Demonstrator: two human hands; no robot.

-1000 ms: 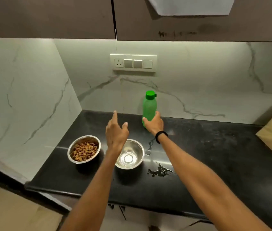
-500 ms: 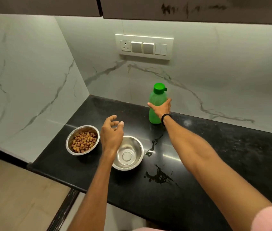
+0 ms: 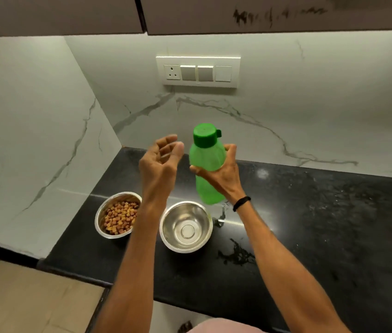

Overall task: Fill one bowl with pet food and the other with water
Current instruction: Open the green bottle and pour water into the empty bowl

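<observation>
My right hand (image 3: 221, 174) grips a green plastic bottle (image 3: 207, 157) round its middle and holds it in the air above the counter, cap on and tilted slightly toward me. My left hand (image 3: 160, 159) hovers just left of the bottle's cap, fingers loosely curled and holding nothing. Below them stand two steel bowls: the left bowl (image 3: 101, 218) holds brown pet food (image 3: 120, 217), the right bowl (image 3: 186, 228) shows only its bare shiny bottom.
The black counter (image 3: 322, 224) meets marble walls at the back and left. Spilled water (image 3: 235, 254) lies right of the right bowl. A switch panel (image 3: 198, 72) sits on the back wall. The counter's front edge drops to a tiled floor at the lower left.
My right hand has lifted the bottle off the counter and brought it toward me over the bowls. My left hand has risen from above the right bowl to beside the cap.
</observation>
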